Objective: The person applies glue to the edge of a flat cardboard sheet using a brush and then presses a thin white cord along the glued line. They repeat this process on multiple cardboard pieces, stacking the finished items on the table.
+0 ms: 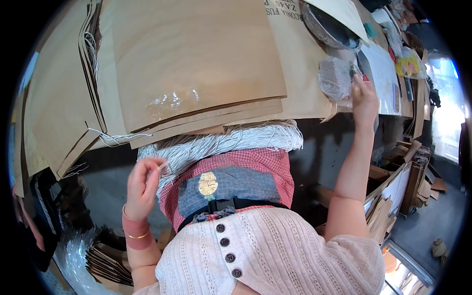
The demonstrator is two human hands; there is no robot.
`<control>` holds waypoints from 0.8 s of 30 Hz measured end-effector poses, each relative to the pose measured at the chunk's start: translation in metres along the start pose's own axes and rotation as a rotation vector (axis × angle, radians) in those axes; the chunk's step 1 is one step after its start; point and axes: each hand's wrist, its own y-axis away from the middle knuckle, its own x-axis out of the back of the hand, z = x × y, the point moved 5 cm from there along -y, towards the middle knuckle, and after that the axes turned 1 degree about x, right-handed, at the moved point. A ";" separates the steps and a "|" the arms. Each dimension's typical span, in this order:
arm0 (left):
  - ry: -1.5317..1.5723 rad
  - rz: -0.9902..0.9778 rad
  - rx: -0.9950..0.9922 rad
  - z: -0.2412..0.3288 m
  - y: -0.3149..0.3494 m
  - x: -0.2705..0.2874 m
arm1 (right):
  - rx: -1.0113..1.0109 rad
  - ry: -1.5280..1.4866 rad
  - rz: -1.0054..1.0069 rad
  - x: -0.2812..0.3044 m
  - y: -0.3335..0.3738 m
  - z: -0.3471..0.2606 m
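Note:
A thick bundle of white strings (231, 139) lies across my lap, along the table's near edge. My left hand (141, 189), with a pink wristband, is beside the bundle's left end. Its fingers are curled together, and a small pale bit shows at the fingertips, too small to name. On the right, my right hand (365, 101) reaches over the table's edge, its fingers closed beside a clear plastic-wrapped lump (336, 77). Something dark and red shows at those fingertips, but I cannot make out what it is. Before me lies a stack of brown paper sheets (196, 49) with a shiny wet-looking patch.
A dark round basin (330, 27) with a crusted rim stands at the far right. More brown paper (61, 93) with loose strings lies on the left. A yellow-printed plastic bag (411, 64) is farther right. Cardboard pieces (386, 211) stand below, near the floor.

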 end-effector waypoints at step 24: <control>-0.403 0.228 -0.257 -0.007 -0.095 0.066 | -0.233 -1.015 -0.647 -0.083 0.006 -0.141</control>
